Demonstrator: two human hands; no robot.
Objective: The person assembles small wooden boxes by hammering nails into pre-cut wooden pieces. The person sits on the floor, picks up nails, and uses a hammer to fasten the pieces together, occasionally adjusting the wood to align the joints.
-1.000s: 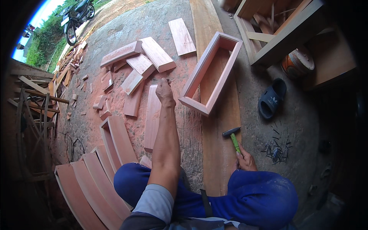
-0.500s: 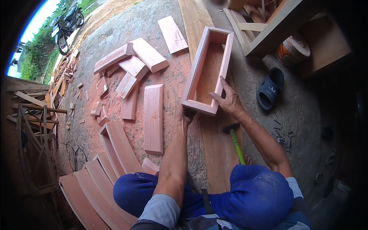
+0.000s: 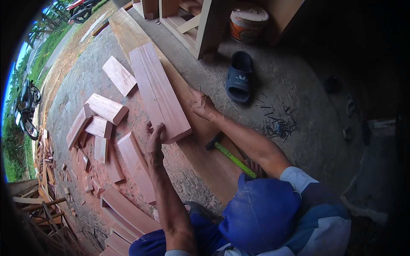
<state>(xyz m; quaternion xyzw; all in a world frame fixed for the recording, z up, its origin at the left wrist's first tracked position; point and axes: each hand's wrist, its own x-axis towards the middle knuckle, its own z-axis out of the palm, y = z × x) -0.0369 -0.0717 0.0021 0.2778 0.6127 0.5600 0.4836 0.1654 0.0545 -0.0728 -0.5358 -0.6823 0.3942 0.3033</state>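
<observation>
A long pinkish wooden box (image 3: 160,91) is tilted over the plank, a broad flat face with a dark lengthwise line turned up; its hollow is hidden. At its near left corner my left hand (image 3: 156,138) grips the edge, thumb and fingertips showing. Just off the box's right side is my right hand (image 3: 203,106), above the plank, fingers partly curled. Something thin sticks up at its fingers, too small to make out. Nearer me, a hammer (image 3: 232,158) with a bright green handle and dark head lies on the plank (image 3: 205,158).
Several bevelled wood pieces (image 3: 104,109) lie left on the dusty concrete, with more long boxes (image 3: 128,213) nearer me. Loose nails (image 3: 279,123) and a dark slide sandal (image 3: 239,77) are at right. A bucket (image 3: 247,23) and wooden frame (image 3: 205,25) stand behind.
The box has been turned over, from its open side to a flat face. My right hand has come off its rim. My view has swung right.
</observation>
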